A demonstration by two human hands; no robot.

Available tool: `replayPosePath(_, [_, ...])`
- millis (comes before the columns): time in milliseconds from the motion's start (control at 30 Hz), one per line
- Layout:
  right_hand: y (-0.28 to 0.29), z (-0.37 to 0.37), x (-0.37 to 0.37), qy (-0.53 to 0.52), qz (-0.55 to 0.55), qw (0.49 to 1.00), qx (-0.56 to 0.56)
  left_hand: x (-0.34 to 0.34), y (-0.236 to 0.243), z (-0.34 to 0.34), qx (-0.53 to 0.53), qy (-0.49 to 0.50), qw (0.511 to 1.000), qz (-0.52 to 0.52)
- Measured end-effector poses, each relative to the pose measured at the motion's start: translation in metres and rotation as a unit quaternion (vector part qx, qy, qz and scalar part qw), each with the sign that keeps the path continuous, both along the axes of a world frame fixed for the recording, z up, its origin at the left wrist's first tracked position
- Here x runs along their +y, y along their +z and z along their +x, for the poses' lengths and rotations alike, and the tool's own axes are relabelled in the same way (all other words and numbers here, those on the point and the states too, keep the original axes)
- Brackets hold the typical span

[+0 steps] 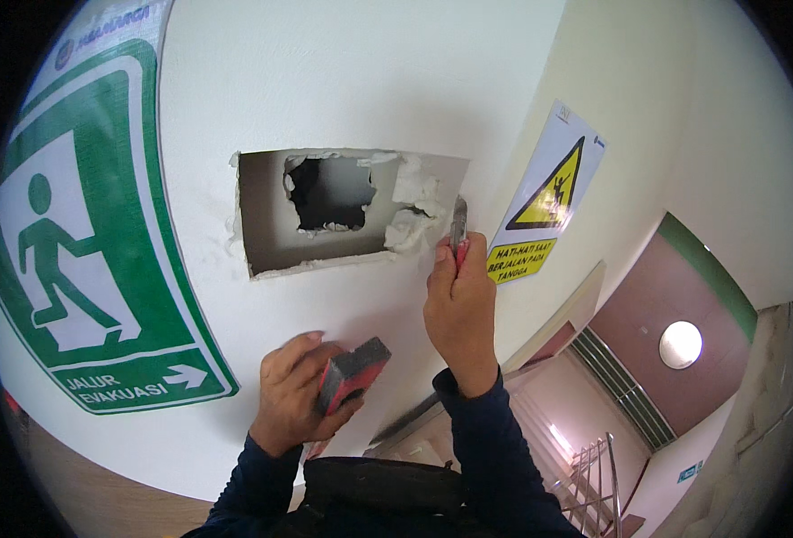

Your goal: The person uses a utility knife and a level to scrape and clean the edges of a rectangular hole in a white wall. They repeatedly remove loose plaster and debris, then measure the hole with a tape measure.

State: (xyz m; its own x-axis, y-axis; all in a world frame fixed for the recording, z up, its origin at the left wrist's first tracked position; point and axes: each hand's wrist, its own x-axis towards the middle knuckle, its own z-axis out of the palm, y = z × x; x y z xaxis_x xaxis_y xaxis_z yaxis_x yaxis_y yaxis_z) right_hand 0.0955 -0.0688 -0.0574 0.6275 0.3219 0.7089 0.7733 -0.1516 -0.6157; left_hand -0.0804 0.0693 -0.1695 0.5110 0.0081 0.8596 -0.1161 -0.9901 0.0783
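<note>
A rectangular cutout (262, 206) in the white wall (325, 81) shows a ragged inner opening (329, 193) and torn white edges on its right side. My right hand (459, 314) grips a red-handled cutting tool (459, 224), likely a knife, its metal end upright at the cutout's right edge. Below the cutout, my left hand (289, 394) holds a rectangular dark grey and red block (352, 368) close to the wall. Dark sleeves cover both forearms.
A large green exit sign (91, 269) is left of the cutout; a yellow warning sign (544, 197) is right of it. At lower right are metal railings (607, 484), a corridor and a round light (680, 344). A dark bag-like item (379, 484) sits at the lower middle.
</note>
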Motion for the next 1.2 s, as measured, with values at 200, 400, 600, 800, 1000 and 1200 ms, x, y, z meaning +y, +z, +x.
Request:
replayPosePath(200, [-0.002,0.008,-0.043,-0.073,-0.099,0.978,-0.171,-0.002,0.001,-0.002,0.001,-0.003,1.0,-0.016])
replayPosePath(400, [0.099,0.016,-0.051,-0.136,-0.209,0.822,-0.512,-0.009,-0.001,0.001,-0.007,0.026,0.999,-0.019])
replayPosePath(600, [0.127,0.02,-0.039,-0.145,-0.28,0.758,-0.57,-0.012,-0.001,0.002,-0.006,0.042,0.999,-0.019])
replayPosePath(800, [0.138,0.022,-0.04,-0.138,-0.307,0.748,-0.571,-0.01,-0.004,0.005,-0.011,0.055,0.998,-0.019])
replayPosePath(1000, [0.143,0.023,-0.043,-0.081,-0.296,0.758,-0.576,-0.017,-0.006,0.012,-0.02,0.099,0.995,-0.026])
replayPosePath(1200, [0.137,0.044,-0.037,-0.072,-0.264,0.751,-0.601,-0.02,-0.009,0.012,-0.021,0.116,0.993,-0.015])
